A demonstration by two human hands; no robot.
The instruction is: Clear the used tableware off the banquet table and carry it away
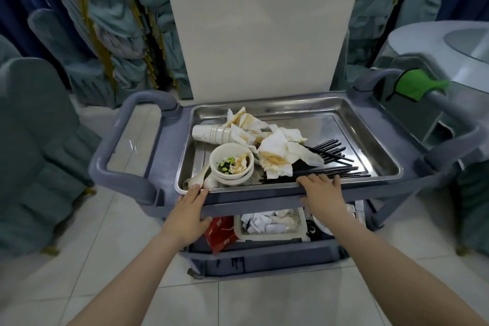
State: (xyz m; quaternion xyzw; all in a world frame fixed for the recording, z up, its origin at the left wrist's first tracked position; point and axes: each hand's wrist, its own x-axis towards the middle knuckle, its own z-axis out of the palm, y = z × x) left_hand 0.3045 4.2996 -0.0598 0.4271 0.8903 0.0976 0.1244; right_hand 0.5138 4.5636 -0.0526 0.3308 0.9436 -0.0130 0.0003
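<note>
A steel tray [365, 140] sits on top of a grey service cart [148, 156]. It holds stacked white bowls [232, 164] with food scraps, nested paper cups [211, 134], stained napkins [275, 151], a bundle of black chopsticks [333, 164] and white spoons [198, 179]. My left hand [190, 209] rests on the near left corner of the tray and the cart's edge. Fingers of my right hand [324, 193] curl over the tray's near rim beside the chopsticks.
The cart's lower shelf carries a white basket [272, 225] of spoons and a red packet [221, 233]. A white pillar [259, 24] stands just behind the cart. Covered chairs [34, 146] flank the left; a round banquet table [449, 42] and a green cloth [418, 85] lie to the right.
</note>
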